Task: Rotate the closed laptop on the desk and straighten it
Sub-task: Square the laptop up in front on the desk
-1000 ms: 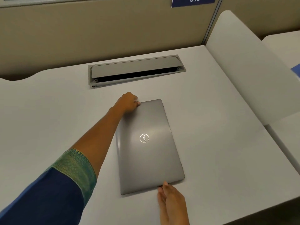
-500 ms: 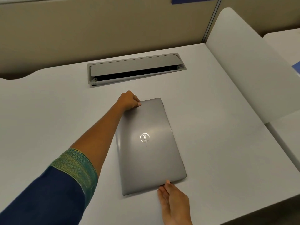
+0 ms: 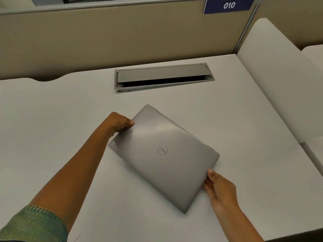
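Both hands grasp the closed grey metal laptop (image 3: 163, 154) at opposite ends: left hand (image 3: 120, 122) pinches the far-left short edge, thumb on the lid, other fingers hidden; right hand (image 3: 218, 187) cups the near-right short edge, fingertips (image 3: 210, 171) touching the rim just below the right corner. Laptop lies flat on the white desk (image 3: 61, 128), roughly centre, lid up, round logo visible. Change noted: half a second ago the long axis ran nearly straight away from the viewer, near edge to far edge; now it sits on a diagonal, one corner pointing far toward the grey cable-access hatch (image 3: 162, 77), another pointing near. Left hand has moved left and slightly nearer with its end, right hand has swung out to the right. Judgement: rotation is under way, roughly half done, not yet straightened; long edges are still skewed against the desk's near edge and the hatch. Remaining turn likely continues in the same sense until the long side runs left to right. Hatch lid is ajar, well clear of the laptop. Beige partition (image 3: 122, 37) stands behind, blue label reading 010 (image 3: 229, 5) at far right; white side panel (image 3: 272, 75) borders the desk on the right.
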